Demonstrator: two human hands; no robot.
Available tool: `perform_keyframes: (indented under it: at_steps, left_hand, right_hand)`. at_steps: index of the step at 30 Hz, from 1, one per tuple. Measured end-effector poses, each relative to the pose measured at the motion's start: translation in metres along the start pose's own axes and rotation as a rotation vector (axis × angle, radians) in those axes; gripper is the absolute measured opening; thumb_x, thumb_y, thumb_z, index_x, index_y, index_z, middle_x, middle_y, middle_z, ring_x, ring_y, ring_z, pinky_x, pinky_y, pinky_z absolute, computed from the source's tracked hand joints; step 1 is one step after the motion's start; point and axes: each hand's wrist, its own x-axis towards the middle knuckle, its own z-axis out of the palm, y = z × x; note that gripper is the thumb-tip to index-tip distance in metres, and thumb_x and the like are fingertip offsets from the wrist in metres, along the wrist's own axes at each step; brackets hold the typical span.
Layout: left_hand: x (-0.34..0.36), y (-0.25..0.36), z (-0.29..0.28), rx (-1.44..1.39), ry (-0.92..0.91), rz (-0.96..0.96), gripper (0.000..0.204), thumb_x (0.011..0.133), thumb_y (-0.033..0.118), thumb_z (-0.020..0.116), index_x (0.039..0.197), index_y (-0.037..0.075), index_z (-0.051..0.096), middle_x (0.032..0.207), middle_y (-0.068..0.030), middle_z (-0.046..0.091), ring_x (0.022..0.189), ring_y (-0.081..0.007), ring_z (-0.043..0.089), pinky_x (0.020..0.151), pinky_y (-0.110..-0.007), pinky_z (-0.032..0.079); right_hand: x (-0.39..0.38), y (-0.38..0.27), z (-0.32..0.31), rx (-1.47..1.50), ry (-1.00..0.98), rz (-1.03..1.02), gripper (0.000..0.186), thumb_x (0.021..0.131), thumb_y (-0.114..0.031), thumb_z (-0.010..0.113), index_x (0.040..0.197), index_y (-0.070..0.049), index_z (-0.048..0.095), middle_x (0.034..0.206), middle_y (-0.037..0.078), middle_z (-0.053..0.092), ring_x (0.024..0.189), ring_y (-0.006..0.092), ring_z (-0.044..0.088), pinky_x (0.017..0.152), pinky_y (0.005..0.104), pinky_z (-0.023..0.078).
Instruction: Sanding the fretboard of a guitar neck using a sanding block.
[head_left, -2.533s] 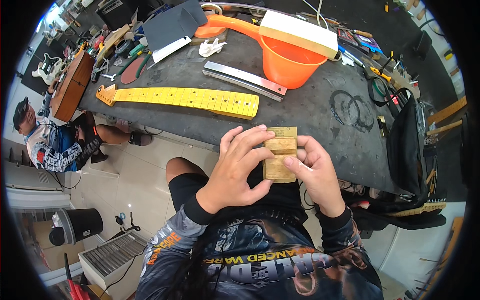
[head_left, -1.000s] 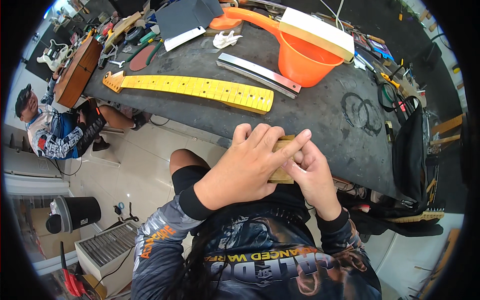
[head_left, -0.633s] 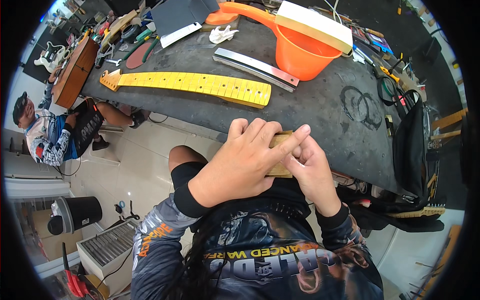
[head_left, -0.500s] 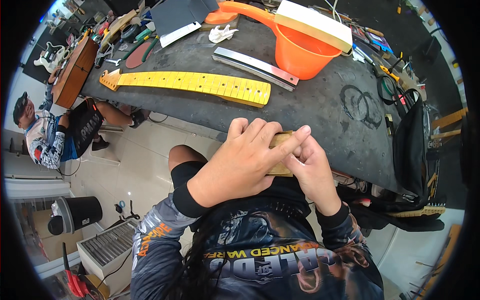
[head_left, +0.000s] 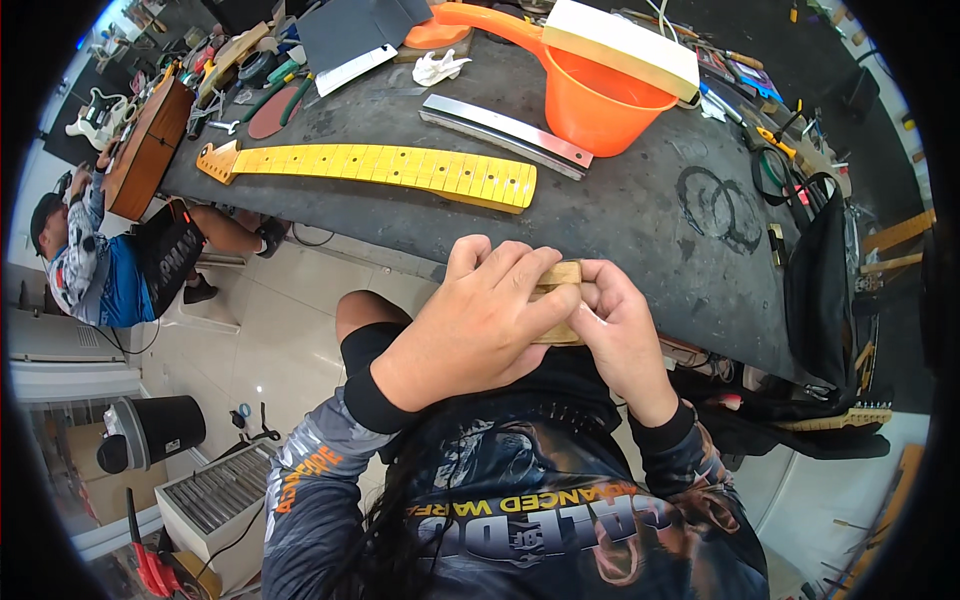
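Note:
Just in front of the dark bench's near edge, over my lap, a small wooden block (head_left: pixel 563 274) with a tan sheet against it is held between both hands. My left hand (head_left: pixel 478 325) covers most of it from above, fingers curled over it. My right hand (head_left: pixel 621 338) grips its right side, thumb bent inward. The block's underside is hidden. Beyond the hands lie a yellow guitar neck (head_left: pixel 375 166), a straight metal bar (head_left: pixel 505 137) and an orange dipper (head_left: pixel 598 115) with a cream block (head_left: pixel 618 45) across its top.
The workbench (head_left: pixel 690 300) carries scattered hand tools, dark sheets and a crumpled tissue (head_left: pixel 436 68). A seated person (head_left: pixel 115 265) is at the left beside a wooden box (head_left: pixel 148 145). A black bin (head_left: pixel 150 432) stands on the floor; a black bag (head_left: pixel 815 300) hangs at the right.
My left index finger has curled down from pointing outward, baring more of the block's top. The seated person's arm has risen and their head has turned away.

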Motion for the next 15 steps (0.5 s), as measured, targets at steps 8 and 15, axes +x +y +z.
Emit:
perform_keyframes:
  at_steps: [8,15]
  left_hand:
    - [-0.014,-0.003,0.005,-0.025,0.047,0.018,0.063,0.082,0.035,0.101,0.137,0.017,0.077,0.165,-0.013,0.067,0.139,-0.0333,0.069,0.113,-0.058,0.044]
    - [-0.022,0.0,0.002,-0.051,0.059,0.012,0.063,0.082,0.037,0.102,0.136,0.016,0.078,0.164,-0.0131,0.069,0.138,-0.034,0.07,0.115,-0.057,0.045]
  right_hand:
    - [-0.003,0.0,-0.002,0.021,-0.031,0.034,0.034,0.122,-0.003,0.066,0.153,0.009,0.057,0.139,0.017,0.08,0.128,0.0195,0.079,0.11,0.0354,0.065]
    - [-0.006,-0.006,-0.001,-0.006,-0.082,0.088,0.035,0.122,-0.006,0.067,0.153,0.008,0.058,0.142,0.017,0.08,0.129,0.0185,0.079,0.11,0.0353,0.065]
